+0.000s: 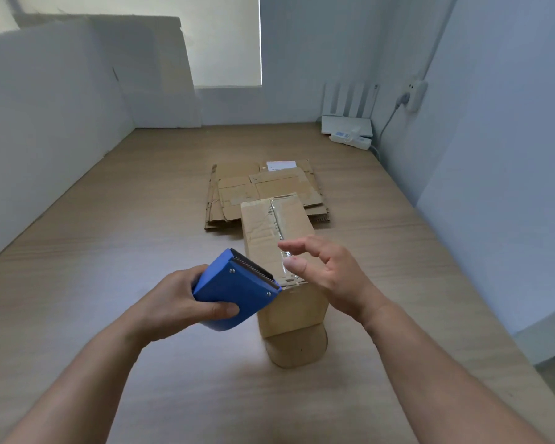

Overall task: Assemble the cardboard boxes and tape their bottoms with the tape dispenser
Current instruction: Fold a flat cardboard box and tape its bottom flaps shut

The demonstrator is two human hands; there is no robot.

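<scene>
Wooden table [109, 251] held a likely light, crushable box [263, 232], best steadied by its sides; left hand [177, 302] clutched the dispenser [234, 286], right hand [330, 270] hovered slack

A person's left forearm [87, 379] and right forearm [430, 363] show bare to the wrist, and the left hand [177, 302] and right hand [330, 274] are bare too, with short, plain thumbnails.
</scene>
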